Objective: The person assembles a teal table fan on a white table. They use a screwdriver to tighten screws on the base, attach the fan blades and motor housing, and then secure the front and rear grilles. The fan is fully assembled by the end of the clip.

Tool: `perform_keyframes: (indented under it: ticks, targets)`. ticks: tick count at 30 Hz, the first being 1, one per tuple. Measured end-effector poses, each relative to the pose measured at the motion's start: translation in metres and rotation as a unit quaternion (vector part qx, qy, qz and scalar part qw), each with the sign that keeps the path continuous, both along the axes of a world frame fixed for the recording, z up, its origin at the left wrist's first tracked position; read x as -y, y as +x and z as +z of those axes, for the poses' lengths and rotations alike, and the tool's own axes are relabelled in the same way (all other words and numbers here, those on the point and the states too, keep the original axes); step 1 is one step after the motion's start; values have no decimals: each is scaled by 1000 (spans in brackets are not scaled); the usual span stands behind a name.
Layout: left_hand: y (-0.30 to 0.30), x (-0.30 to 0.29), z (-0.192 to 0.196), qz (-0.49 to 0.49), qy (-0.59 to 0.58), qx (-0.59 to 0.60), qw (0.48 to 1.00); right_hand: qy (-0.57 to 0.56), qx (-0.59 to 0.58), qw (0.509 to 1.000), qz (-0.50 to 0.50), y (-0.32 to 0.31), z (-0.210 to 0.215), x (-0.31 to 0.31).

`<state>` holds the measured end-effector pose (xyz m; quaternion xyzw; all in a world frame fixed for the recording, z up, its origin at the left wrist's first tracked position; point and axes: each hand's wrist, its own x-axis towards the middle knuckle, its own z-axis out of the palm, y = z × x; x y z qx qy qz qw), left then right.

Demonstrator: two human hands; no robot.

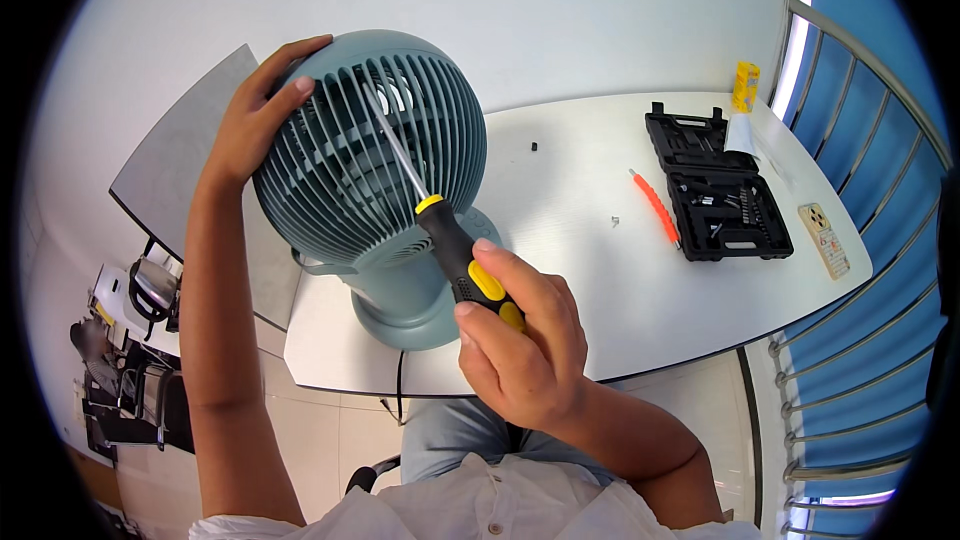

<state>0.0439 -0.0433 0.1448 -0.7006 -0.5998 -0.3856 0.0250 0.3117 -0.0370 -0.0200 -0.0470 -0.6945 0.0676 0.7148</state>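
A grey-green desk fan (330, 170) with a round slatted grille stands on the left part of the white table. My left hand (258, 120) grips the upper left of its head, thumb on the front slats and fingers round the rim. In my right hand (530, 335) is a screwdriver (450, 243) with a black and yellow handle. Its metal shaft slants up and left across the grille, tip near the upper slats; whether the tip goes between them I cannot tell. The fan's round base (410, 315) rests on the table.
On the right of the white table (560, 280) lie an open black tool case (712, 190), an orange flexible shaft (655, 206), a phone (824, 242) and a yellow box (745, 87). A small black piece (534, 147) and small screws (615, 222) lie mid-table. Metal railing (870, 130) borders the right.
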Motion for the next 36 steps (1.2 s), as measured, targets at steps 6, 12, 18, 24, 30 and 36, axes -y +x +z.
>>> perform_keyframes:
  ticks: [6, 12, 18, 24, 30, 36]
  targets:
    - [-1, 1, -2, 11, 5, 4, 1000, -20, 9, 1000, 1, -3, -1, 5]
    - [-3, 0, -3, 17, 12, -2, 1000, -11, 16, 1000, -2, -5, -3, 5]
    - [-4, -1, -3, 15, 10, -2, 1000, 4, 30, 999, -18, -10, -11, 5]
    - [-4, 1, -3, 11, 11, -5, 1000, 7, 42, 999, -32, -13, -15, 6]
    - [-4, -1, -3, 13, 14, -10, 1000, -10, 40, 998, -52, -19, -16, 9]
    - [-4, 0, -3, 12, 10, -3, 1000, -71, 27, 997, -14, -15, -12, 11]
